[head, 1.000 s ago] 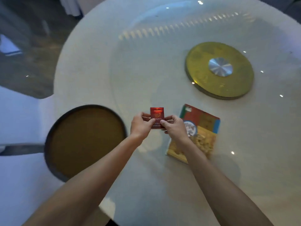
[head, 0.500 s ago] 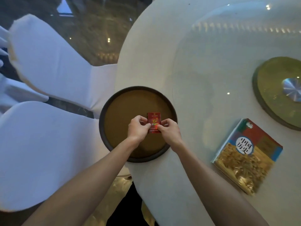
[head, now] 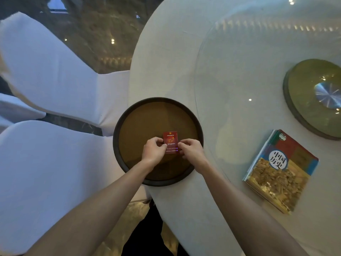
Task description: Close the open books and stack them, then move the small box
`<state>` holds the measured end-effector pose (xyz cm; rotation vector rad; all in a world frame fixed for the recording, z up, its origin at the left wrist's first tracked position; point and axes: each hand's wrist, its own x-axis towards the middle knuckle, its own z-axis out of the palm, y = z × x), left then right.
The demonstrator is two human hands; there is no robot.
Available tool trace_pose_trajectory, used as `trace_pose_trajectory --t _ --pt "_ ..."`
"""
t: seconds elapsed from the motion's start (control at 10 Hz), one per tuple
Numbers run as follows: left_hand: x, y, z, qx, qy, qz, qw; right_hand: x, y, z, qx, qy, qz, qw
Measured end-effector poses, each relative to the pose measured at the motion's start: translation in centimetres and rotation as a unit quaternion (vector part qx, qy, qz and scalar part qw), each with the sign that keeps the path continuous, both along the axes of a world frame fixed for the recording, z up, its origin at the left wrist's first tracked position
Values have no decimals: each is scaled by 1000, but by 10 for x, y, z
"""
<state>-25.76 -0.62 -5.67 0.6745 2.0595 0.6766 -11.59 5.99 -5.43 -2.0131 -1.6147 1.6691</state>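
A small red box [head: 170, 140] is pinched between my left hand [head: 154, 150] and my right hand [head: 191, 149], one on each side of it. It sits low over the middle of a round brown tray [head: 140, 124] with a dark rim, at the table's near left edge. I cannot tell whether the box touches the tray. Closed books [head: 281, 169] lie stacked on the white table [head: 166, 61] to the right, a colourful cover on top.
A glass turntable [head: 239, 71] covers the table's middle, with a round green-gold disc [head: 304, 100] at the right. Chairs in white covers [head: 46, 154] stand to the left, beside the table's edge. Dark patterned floor shows beyond them.
Both hands carried the red box leftward, from beside the books to over the brown tray. Over the last half second they barely moved.
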Motion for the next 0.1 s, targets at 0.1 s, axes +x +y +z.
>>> trace_pose_trajectory --t 0.1 --pt "2 5 14 8 57 -15 998 7 -1 15 29 -23 4 999"
